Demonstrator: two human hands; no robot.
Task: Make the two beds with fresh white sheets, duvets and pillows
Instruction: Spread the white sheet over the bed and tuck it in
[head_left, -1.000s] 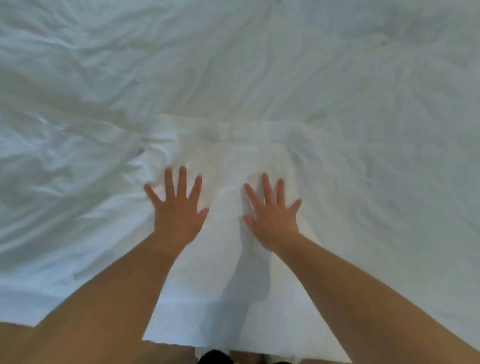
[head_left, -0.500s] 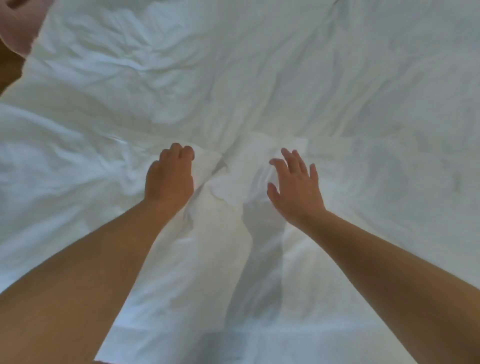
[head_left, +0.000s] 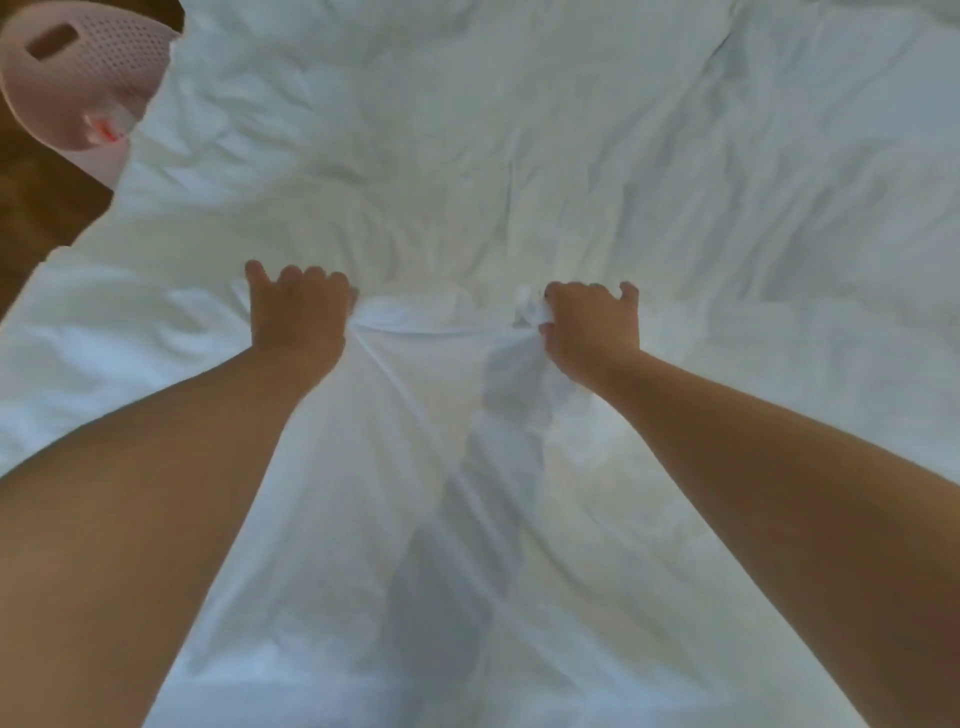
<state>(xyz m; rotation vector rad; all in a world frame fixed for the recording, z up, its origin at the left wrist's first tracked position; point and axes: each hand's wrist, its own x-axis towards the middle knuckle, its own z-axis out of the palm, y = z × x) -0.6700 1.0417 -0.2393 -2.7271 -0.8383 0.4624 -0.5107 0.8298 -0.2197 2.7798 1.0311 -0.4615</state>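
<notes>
Left hand (head_left: 298, 314), right hand (head_left: 589, 327) now gripping sheet (head_left: 431, 395)

a bedroom: rumpled white bedding (head_left: 571, 156) fills nearly the whole view, with a pink perforated laundry basket (head_left: 78, 78) on dark wooden floor (head_left: 36, 218) at far left.

Of the person only two arms show, both bare; the left forearm (head_left: 156, 493) is uncovered skin from the picture's lower edge up to the wrist, smooth and even, broad where it is nearest the camera and tapering to a narrow wrist; the right forearm (head_left: 779, 467) is bare along all its visible length too, with the same taper; the left hand (head_left: 296, 317) is bare, its back rounded, the knuckles a row of soft bumps; the right hand (head_left: 592, 332) is bare likewise, its knuckles ridged; the fingernails are too blurred to make out.
</notes>
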